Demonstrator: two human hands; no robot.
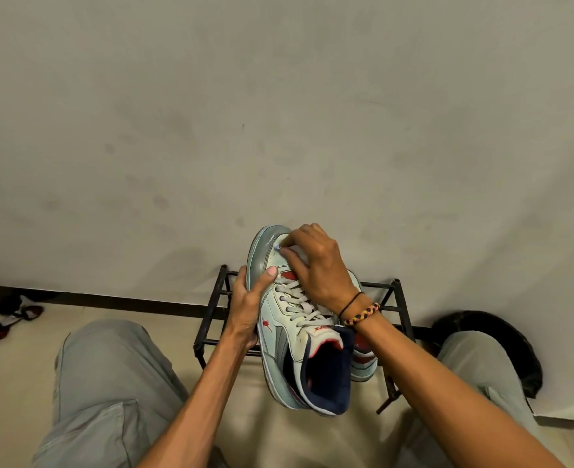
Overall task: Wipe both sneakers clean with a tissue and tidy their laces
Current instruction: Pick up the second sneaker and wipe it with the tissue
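Two sneakers: one [295, 319], pale smooth leather with grey laces [297, 300] and a dark padded collar, gripped at its side by the left hand [246, 309] above a black wire rack [388, 300]; another [363, 352] on the rack behind. Right hand [316, 265] pinching a small white tissue [277, 247] against the glossy rounded toe.

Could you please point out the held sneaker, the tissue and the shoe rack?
held sneaker [278, 319]: head view, on its side panel.
tissue [276, 247]: head view, on the wad's visible tip.
shoe rack [394, 292]: head view, right corner post.
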